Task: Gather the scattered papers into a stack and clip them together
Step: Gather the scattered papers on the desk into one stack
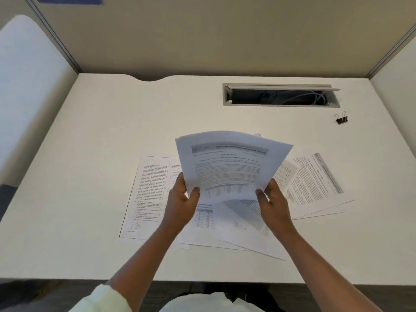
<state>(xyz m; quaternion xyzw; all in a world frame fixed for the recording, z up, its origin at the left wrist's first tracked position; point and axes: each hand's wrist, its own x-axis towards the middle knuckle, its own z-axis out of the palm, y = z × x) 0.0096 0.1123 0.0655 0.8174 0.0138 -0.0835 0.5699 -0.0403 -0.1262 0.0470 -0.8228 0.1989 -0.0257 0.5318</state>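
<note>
A small bundle of printed sheets (pixel 231 163) is held up above the desk, tilted toward me and slightly bowed. My left hand (pixel 181 199) grips its lower left edge and my right hand (pixel 273 201) grips its lower right edge. More printed papers lie flat and fanned out on the white desk: one page (pixel 146 197) to the left, several overlapping sheets (pixel 227 237) under my hands, and a few (pixel 319 185) spread to the right. A black binder clip (pixel 341 118) stands on the desk at the far right, well apart from the papers.
A rectangular cable slot (pixel 281 95) with its lid raised is cut into the white desk (pixel 90 154) at the back right. Beige partition walls (pixel 202 34) close in the back and sides. The desk's front edge runs just below my forearms.
</note>
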